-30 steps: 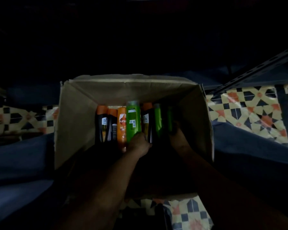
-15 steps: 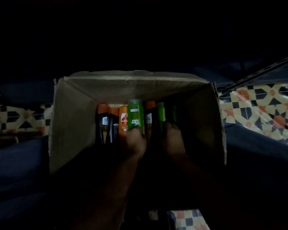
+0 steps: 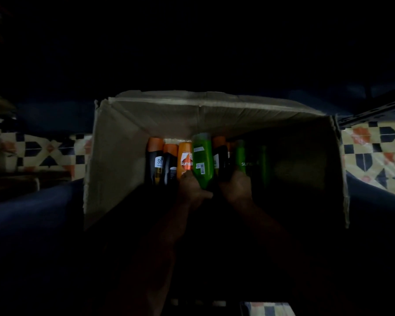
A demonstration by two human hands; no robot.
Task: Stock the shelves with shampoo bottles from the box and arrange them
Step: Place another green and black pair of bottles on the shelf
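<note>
1. Open brown cardboard box (image 3: pixel 123 160): sits on a dark blue surface, with patterned tiled flooring (image 3: pixel 374 151) showing to its left and right. The room is very dim.
2. Contents: a row of shampoo bottles against the far wall of the box. From the left: black bottle with orange cap (image 3: pixel 155 160), a second black bottle with orange cap (image 3: pixel 170 163), orange plastic bottle with white lettering (image 3: pixel 184 159), then another dark orange-capped bottle (image 3: pixel 219 153) and a dim green bottle with pale lettering (image 3: pixel 249 163) at the right.
3. Bright green plastic bottle with barcode label (image 3: pixel 202 158): tilted, raised slightly above the row, near end in the left hand.
4. Left hand (image 3: pixel 192 190): clenched round the lower end of the bright green bottle.
5. Right hand (image 3: pixel 236 185): reaching among the dark bottles just right of it, and appears to be closed on one; shadow hides the fingers, so I cannot tell for certain.
6. Shelves: none clearly in view; only a dark slotted metal rail (image 3: pixel 374 112) at far right.
7. Risks, as judged:
   - The grip is low on a tilted bottle, so it may slip or swing into its neighbours.
   - Pulling two bottles at once may topple the close-packed row.
   - Poor light may cause misjudged grasps or mixed varieties on the shelf.
</note>
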